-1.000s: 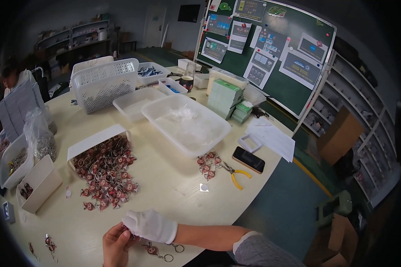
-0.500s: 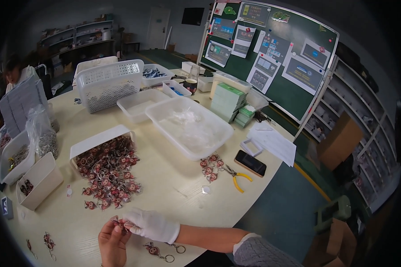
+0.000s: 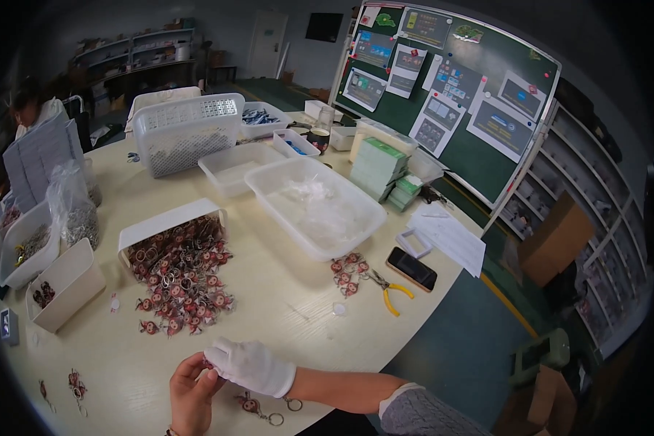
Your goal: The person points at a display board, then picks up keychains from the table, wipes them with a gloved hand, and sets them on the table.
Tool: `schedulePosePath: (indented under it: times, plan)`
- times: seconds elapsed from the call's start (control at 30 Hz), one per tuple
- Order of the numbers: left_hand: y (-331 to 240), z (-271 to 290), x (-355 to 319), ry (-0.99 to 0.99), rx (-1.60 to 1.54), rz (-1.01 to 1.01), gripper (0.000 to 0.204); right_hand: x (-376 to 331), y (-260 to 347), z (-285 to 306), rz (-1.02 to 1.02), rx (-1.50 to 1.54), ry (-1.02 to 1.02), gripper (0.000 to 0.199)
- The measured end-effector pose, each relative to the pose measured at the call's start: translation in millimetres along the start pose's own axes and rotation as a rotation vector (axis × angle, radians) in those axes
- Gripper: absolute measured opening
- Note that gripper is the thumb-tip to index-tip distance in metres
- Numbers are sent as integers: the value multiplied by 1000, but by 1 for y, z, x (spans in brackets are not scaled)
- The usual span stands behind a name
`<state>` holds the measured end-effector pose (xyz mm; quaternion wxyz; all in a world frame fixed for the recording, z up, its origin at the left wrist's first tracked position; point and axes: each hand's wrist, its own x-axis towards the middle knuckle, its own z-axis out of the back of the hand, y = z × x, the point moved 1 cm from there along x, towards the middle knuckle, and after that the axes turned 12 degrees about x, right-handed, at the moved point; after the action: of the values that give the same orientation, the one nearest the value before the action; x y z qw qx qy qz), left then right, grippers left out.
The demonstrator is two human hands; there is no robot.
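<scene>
My bare left hand [image 3: 191,392] and my white-gloved right hand [image 3: 251,365] meet at the near edge of the table. Between their fingertips they pinch a small reddish figure keychain [image 3: 208,364], mostly hidden by the fingers. Just beyond lies a heap of similar keychains [image 3: 185,294], red and brown figures with metal rings, spilling from a white bin [image 3: 168,224] tipped on its side. Below my right wrist rest a loose keychain [image 3: 250,404] and another metal ring [image 3: 293,404]. A few more keychains [image 3: 76,385] lie to the left of my left hand.
Yellow-handled pliers [image 3: 394,298], a phone [image 3: 411,269] and a small keychain cluster [image 3: 349,272] lie at right. A shallow translucent tub [image 3: 269,218] with clear plastic bags stands mid-table. Bins, including an upright white one [image 3: 73,287], line the left. A person [image 3: 47,112] is at far left.
The whole view has shifted slightly. My hands stay together on the keychain; the right glove's fingers now cover more of it.
</scene>
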<state>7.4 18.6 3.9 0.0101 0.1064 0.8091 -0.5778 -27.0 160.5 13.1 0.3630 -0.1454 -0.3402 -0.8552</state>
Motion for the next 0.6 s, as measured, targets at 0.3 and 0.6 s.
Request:
schedulePosePath:
  times: [0.3,0.6]
  plan:
    - [0,16,6,-21,-122,-23,28,4,4,1,-69,211,-125,23]
    - [3,11,3,49,-134,95,30,1,5,3,35,27,-34,15]
